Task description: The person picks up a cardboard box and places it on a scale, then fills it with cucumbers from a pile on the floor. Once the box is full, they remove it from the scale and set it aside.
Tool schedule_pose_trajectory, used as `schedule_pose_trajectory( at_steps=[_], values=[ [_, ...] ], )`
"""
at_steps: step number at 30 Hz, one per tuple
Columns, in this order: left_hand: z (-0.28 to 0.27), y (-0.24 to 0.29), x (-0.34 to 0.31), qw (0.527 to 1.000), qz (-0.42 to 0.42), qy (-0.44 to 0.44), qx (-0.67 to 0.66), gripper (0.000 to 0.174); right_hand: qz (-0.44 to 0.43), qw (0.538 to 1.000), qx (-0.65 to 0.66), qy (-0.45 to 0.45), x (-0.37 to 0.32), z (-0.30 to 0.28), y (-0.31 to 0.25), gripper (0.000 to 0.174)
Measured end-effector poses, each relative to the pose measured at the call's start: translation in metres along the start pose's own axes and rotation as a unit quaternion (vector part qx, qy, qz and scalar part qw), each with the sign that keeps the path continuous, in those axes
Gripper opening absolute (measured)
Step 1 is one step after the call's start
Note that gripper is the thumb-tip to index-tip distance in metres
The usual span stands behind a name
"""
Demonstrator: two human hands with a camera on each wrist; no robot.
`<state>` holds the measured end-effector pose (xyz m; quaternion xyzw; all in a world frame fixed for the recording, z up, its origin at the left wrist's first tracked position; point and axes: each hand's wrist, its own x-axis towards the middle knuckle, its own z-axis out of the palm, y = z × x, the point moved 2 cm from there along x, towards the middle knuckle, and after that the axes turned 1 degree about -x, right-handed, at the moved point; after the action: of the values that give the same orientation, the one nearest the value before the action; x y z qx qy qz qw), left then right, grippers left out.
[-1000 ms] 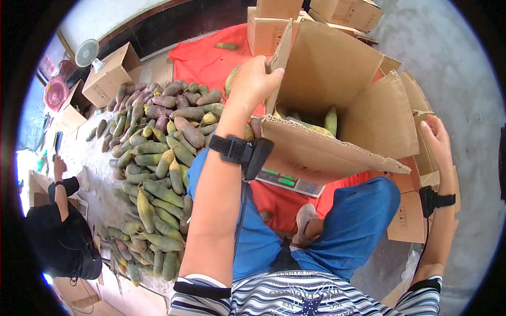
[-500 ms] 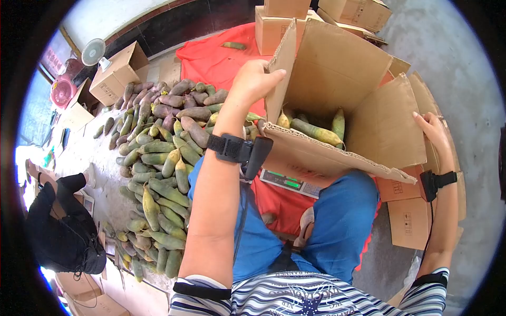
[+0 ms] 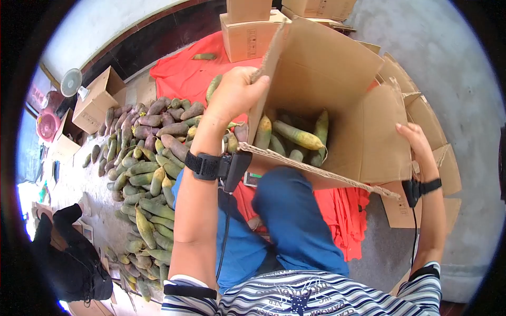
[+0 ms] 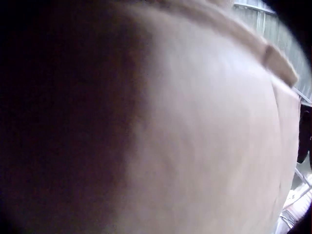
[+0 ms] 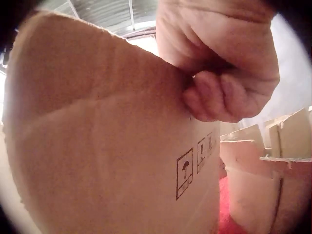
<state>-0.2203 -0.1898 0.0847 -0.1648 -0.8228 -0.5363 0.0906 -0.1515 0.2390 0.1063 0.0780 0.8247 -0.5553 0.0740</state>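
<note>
An open cardboard box (image 3: 324,58) is tilted toward me in the head view, several long green and yellowish radish-like vegetables (image 3: 300,135) lying inside at its bottom. My left hand (image 3: 234,92) grips the upper edge of the left flap, thumb on the inner side. On the right, my right hand (image 3: 419,145) pinches the right flap's edge. The right wrist view shows its fingers curled behind that flap (image 5: 107,117), beside printed handling marks. Blurred cardboard (image 4: 209,126) fills most of the left wrist view. A scale (image 3: 252,180) shows only a corner under the box.
A large heap of green and purplish vegetables (image 3: 150,174) covers the floor at left. A red cloth (image 3: 182,73) lies under and behind the box. Cardboard boxes (image 3: 250,39) stand behind, and flattened ones (image 3: 445,168) lean at right. Another person (image 3: 74,263) is at far left.
The box has tipped further toward me and shifted left, showing more of its contents and hiding most of the scale. My right hand has taken hold of the right flap; my knee has swung inward.
</note>
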Motion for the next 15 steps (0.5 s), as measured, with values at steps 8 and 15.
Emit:
schedule_pose_trajectory(
  at_steps=[8, 15],
  values=[
    [0.116, 0.108, -0.040, 0.969, 0.206, -0.126, 0.052, 0.020, 0.019, 0.967, -0.011, 0.256, -0.220, -0.066, 0.076, 0.034],
    [0.276, 0.168, -0.144, 0.922, 0.219, -0.291, -0.134, 0.014, 0.135, 0.887, 0.014, 0.441, -0.456, -0.098, 0.137, 0.033]
  ],
)
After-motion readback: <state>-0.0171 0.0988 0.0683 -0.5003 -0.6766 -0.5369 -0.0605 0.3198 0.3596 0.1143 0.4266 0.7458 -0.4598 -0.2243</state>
